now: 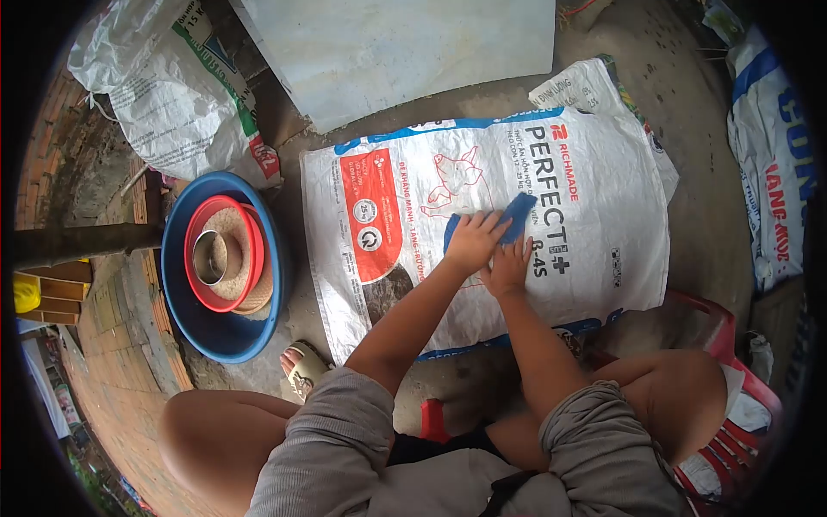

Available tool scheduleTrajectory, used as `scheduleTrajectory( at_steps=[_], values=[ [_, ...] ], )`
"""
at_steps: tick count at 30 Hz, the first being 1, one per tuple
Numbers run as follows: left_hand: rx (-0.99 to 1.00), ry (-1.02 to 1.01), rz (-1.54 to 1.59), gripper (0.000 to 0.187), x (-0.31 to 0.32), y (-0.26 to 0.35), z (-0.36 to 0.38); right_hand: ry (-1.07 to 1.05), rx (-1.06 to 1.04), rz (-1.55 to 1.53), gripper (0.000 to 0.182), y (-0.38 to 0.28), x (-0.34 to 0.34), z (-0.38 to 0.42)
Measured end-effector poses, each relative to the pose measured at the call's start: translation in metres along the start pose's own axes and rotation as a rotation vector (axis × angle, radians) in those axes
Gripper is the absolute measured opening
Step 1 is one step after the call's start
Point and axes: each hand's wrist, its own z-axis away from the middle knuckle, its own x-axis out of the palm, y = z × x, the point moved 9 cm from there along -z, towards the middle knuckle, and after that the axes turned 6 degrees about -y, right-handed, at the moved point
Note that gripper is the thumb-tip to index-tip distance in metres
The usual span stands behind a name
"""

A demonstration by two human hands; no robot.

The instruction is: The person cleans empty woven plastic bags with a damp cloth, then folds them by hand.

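A crumpled blue cloth (517,215) lies on a large white printed feed sack (603,224). On top of the cloth rests my left hand (474,241), its fingers stretched out over it. My right hand (508,265) is close beside it, fingers extended, with the fingertips touching the cloth's lower edge. Both palms face down, so what lies under them is hidden. The sack is spread flat in front of my knees, with lettering and a red pig outline on it.
To the left stands a blue basin (172,284) holding a red bowl (200,297) of grain with a metal cup (207,258) in it. A crumpled white sack (164,112) lies behind. A grey board (413,52) is at the back, another sack (767,172) far right.
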Motion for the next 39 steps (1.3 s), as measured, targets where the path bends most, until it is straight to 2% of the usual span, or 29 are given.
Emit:
scheduleTrajectory(
  at_steps=[1,2,3,5,6,7,10,14,16,18,19,21,22,23,24,27,28,29,30,32,33,35,36,38,39],
  values=[
    [-0.006,0.000,0.006,0.058,0.007,0.001,0.002,0.230,-0.088,-0.113,0.066,-0.005,-0.013,0.008],
    [-0.058,0.022,0.017,0.056,0.011,-0.004,0.003,0.224,-0.091,-0.107,0.066,-0.004,-0.008,0.007],
    [-0.111,0.047,0.025,0.055,0.015,-0.010,0.003,0.309,-0.102,-0.135,0.065,-0.002,-0.011,0.008],
    [-0.116,0.039,-0.170,0.052,0.006,-0.044,0.001,0.510,-0.130,-0.195,0.064,-0.002,-0.022,0.013],
    [-0.204,0.017,-0.191,0.050,-0.004,-0.076,0.003,0.510,-0.134,-0.193,0.064,-0.003,-0.023,0.014],
    [-0.378,-0.012,-0.235,0.052,-0.017,-0.119,0.010,0.499,-0.131,-0.205,0.065,-0.003,-0.024,0.014],
    [-1.002,0.001,-0.306,0.054,-0.065,-0.249,0.079,0.481,-0.126,-0.220,0.067,-0.001,-0.024,0.014],
    [-1.172,0.403,-0.341,0.050,-0.142,-0.283,0.139,0.494,-0.136,-0.223,0.066,0.000,-0.026,0.014],
    [-1.129,0.528,-0.331,0.052,-0.151,-0.253,0.128,0.495,-0.136,-0.232,0.066,0.000,-0.025,0.017],
    [-0.844,0.544,-0.291,0.060,-0.132,-0.200,0.094,0.489,-0.119,-0.207,0.066,-0.001,-0.027,0.016],
    [-0.677,0.502,-0.196,0.063,-0.118,-0.163,0.074,0.488,-0.118,-0.208,0.067,-0.001,-0.029,0.017],
    [-0.467,0.253,-0.035,0.064,-0.084,-0.077,0.041,0.504,-0.127,-0.203,0.067,-0.003,-0.029,0.018],
    [-0.292,0.191,-0.057,0.058,-0.052,-0.037,0.032,0.524,-0.126,-0.201,0.068,-0.003,-0.031,0.019],
    [-0.197,0.117,-0.089,0.055,-0.009,0.004,0.037,0.368,-0.073,-0.120,0.068,0.001,-0.016,0.010],
    [-0.110,0.050,-0.118,0.052,0.019,0.032,0.042,0.369,-0.087,-0.110,0.068,-0.003,-0.016,0.011],
    [-0.127,0.060,-0.108,0.048,-0.003,-0.001,0.047,0.322,-0.080,-0.096,0.069,0.002,-0.011,0.008],
    [-0.208,0.080,-0.135,0.049,-0.012,-0.034,0.054,0.317,-0.083,-0.093,0.069,0.001,-0.010,0.007],
    [-0.362,0.107,-0.178,0.050,-0.019,-0.075,0.067,0.417,-0.114,-0.146,0.069,-0.001,-0.018,0.011],
    [-0.580,0.084,-0.246,0.051,-0.032,-0.120,0.085,0.518,-0.145,-0.200,0.069,-0.002,-0.026,0.015],
    [-0.969,0.067,-0.295,0.053,-0.059,-0.203,0.137,0.497,-0.145,-0.195,0.068,-0.001,-0.022,0.013],
    [-1.047,0.061,-0.315,0.053,-0.076,-0.229,0.162,0.497,-0.143,-0.195,0.068,0.000,-0.021,0.014],
    [-1.212,0.004,-0.207,0.065,-0.098,-0.263,0.202,0.498,-0.148,-0.199,0.068,0.000,-0.022,0.012],
    [-1.202,0.116,-0.299,0.065,-0.086,-0.290,0.224,0.499,-0.147,-0.195,0.068,0.000,-0.022,0.012],
    [-1.271,0.146,-0.297,0.060,-0.109,-0.254,0.206,0.494,-0.140,-0.199,0.068,0.000,-0.019,0.012],
    [-1.257,0.250,-0.299,0.057,-0.110,-0.235,0.193,0.491,-0.138,-0.198,0.068,0.000,-0.021,0.012]
  ],
)
